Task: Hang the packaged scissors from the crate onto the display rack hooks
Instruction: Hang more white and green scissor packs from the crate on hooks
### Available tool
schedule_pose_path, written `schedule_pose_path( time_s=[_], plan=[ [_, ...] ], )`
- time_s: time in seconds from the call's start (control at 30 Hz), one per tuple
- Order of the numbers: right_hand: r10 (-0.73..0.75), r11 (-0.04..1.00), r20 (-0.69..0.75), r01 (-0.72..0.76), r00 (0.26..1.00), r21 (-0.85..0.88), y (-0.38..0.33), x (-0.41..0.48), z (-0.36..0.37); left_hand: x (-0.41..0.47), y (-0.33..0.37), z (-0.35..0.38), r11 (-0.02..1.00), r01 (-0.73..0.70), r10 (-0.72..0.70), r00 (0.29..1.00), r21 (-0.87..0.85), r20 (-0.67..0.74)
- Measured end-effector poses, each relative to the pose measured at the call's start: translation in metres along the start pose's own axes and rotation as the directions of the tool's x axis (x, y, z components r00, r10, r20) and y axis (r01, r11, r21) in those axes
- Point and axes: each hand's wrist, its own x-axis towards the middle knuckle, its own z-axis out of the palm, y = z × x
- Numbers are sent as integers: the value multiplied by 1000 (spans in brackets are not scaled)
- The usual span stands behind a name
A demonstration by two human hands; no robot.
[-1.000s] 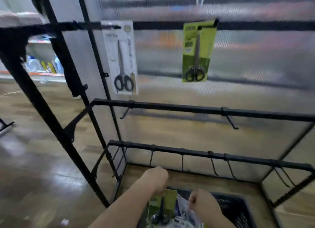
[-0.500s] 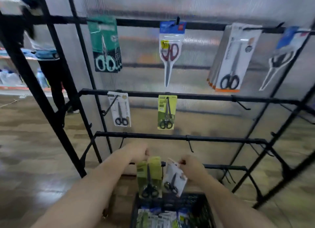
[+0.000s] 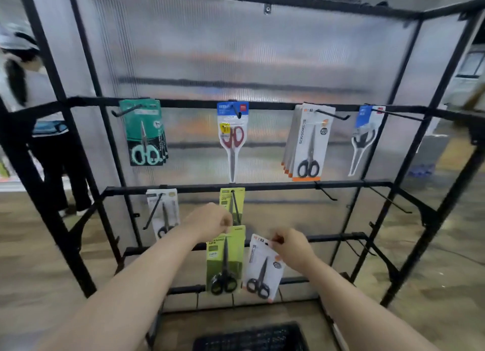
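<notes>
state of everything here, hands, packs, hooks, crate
left hand, pinching top of green pack
green pack, held upright, not hung
right hand, pinching top of white pack
white pack, held tilted, not hung
teal packs, hanging on upper rail
red scissors pack, hanging on upper rail
bare hook, nothing on it
crate, below the hands, contents unclear
</notes>
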Motion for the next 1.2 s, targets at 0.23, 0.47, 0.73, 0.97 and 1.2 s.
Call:
schedule_pose_path(
  time_s=[0.23, 0.47, 0.73, 0.97, 1.2],
  plan=[
    [54, 997, -48, -51, 997, 51, 27, 0, -6, 37, 11, 25, 998, 30, -24, 995, 59, -100],
    [82, 992, -68, -75, 994, 99, 51, 18, -18, 59, 16, 35, 998, 63, -60, 992, 17, -107],
    [54, 989, -21, -50, 998, 139, 61, 52, -19, 69, 14, 35, 994, 104, -102, 993, -42, 66],
    [-7, 987, 60, -3, 998, 162, 62, 85, -9, 78, 20, 27, 994, 100, -103, 988, 31, 114],
    [-14, 987, 108, -3, 994, 158, 63, 107, 0, 78, 12, 25, 984, 176, -172, 981, -35, 93]
  ],
)
